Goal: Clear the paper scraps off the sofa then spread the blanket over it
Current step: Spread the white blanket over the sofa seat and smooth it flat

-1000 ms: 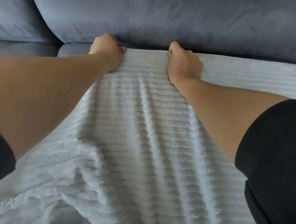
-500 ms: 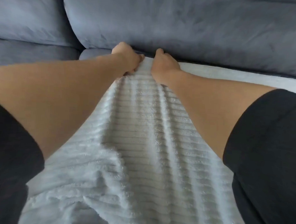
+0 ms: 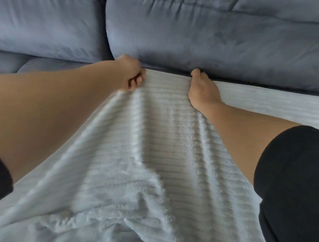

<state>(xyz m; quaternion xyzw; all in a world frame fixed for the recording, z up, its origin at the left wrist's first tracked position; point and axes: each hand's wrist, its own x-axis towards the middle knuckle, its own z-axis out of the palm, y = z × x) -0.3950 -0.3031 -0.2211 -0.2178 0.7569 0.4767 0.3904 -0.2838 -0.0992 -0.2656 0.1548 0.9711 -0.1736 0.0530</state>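
Head view: white ribbed fleece blanket point(image 3: 153, 157) lying over the seat of a blue-grey sofa point(image 3: 212, 41), its far edge at the back cushions, folds bunched near the camera. Left hand point(image 3: 132, 74) closed, gripping that far edge; right hand point(image 3: 203, 89) curled, clutching the same edge farther right.

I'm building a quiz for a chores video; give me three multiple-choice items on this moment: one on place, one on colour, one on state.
1. Where do both hands grip the blanket?
A. its edge by the back cushions
B. its near end
C. the floor

2. The sofa's colour?
A. red
B. blue-grey
C. green

3. The blanket's near part is
A. folded square
B. rolled
C. rumpled

Answers:
1 A: the left hand and right hand hold the blanket below the back cushions.
2 B: the sofa is blue-grey.
3 C: loose folds bunch there.
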